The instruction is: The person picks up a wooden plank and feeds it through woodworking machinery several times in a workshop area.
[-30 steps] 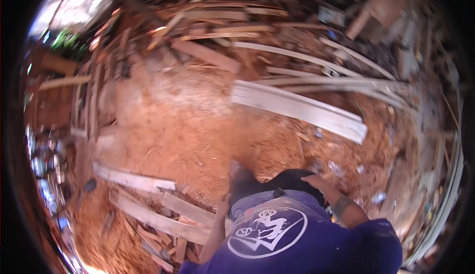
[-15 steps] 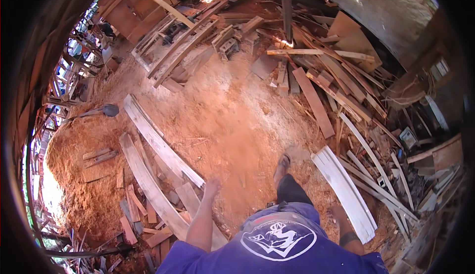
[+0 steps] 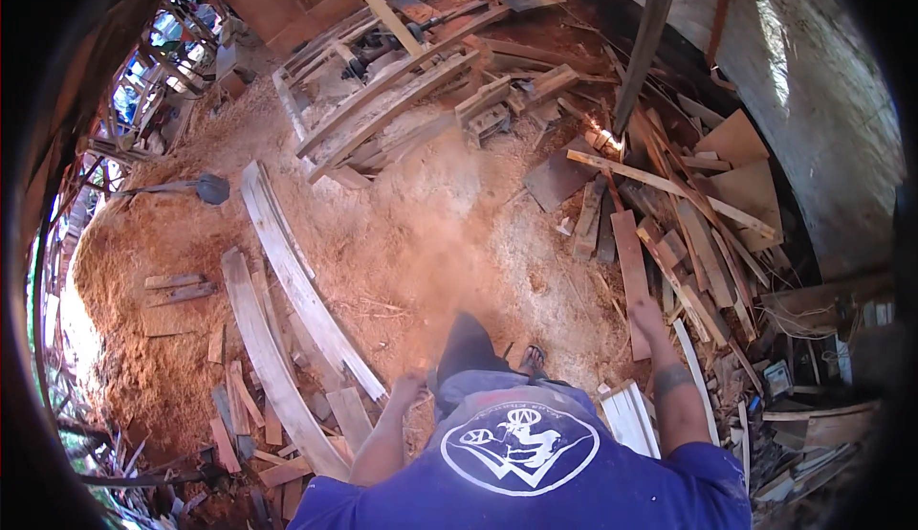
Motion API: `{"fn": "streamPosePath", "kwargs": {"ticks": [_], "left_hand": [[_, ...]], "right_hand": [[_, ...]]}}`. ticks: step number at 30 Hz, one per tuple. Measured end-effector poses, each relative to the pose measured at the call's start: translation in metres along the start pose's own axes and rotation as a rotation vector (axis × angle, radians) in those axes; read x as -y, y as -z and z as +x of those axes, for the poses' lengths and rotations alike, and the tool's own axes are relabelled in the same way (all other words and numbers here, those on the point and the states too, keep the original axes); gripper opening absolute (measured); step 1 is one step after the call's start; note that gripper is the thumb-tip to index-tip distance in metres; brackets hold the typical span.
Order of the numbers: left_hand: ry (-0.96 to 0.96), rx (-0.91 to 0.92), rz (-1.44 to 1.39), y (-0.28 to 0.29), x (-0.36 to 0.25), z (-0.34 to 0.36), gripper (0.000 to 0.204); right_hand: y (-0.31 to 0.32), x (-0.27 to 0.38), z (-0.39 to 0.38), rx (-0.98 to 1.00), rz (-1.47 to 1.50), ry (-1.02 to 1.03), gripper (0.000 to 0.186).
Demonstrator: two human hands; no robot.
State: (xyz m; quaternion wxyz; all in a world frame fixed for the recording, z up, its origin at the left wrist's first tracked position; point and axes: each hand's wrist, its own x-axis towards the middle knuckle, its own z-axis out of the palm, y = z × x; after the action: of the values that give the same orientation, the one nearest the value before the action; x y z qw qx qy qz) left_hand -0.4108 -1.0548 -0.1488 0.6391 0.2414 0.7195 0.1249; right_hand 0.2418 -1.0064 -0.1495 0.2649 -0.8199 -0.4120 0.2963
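My left hand (image 3: 409, 384) hangs low beside my left leg, near the end of a long pale plank (image 3: 304, 286) on the sawdust floor. Nothing shows in it, and its fingers look loose and apart. My right hand (image 3: 647, 314) reaches forward on the right. In the picture it overlaps a reddish-brown board (image 3: 629, 262) lying on the ground, with a visible gap or contact I cannot make out. This hand also appears to hold nothing, its fingers loosely apart. Close by my right side lie white planks (image 3: 628, 413), partly hidden by my shirt and arm.
A heap of boards and offcuts (image 3: 693, 214) lies to the right, beside an upright post (image 3: 643, 56). Ahead is a timber frame (image 3: 402, 104) of long beams. On the left are a shovel (image 3: 210, 188), a sawdust mound (image 3: 124, 272) and scattered scraps (image 3: 239, 406).
I have stepped forward, with my left leg now ahead of the right foot. My right hand has swung forward from beside the white planks; my left hand has dropped back closer to my leg.
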Motion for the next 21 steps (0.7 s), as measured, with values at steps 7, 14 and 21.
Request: {"fn": "streamPosePath", "kwargs": {"ticks": [7,14,21], "left_hand": [[-0.590,0.102,0.626,0.023,-0.155,0.189,0.020],[-0.114,-0.046,0.197,0.096,-0.360,0.236,0.026],[-0.127,-0.135,0.073,0.162,-0.465,0.280,0.023]], "right_hand": [[-0.031,0.252,0.176,0.157,0.068,0.105,0.026],[-0.081,0.176,0.165,0.270,-0.051,-0.291,0.031],[-0.105,0.088,0.116,0.338,0.030,-0.573,0.014]]}}
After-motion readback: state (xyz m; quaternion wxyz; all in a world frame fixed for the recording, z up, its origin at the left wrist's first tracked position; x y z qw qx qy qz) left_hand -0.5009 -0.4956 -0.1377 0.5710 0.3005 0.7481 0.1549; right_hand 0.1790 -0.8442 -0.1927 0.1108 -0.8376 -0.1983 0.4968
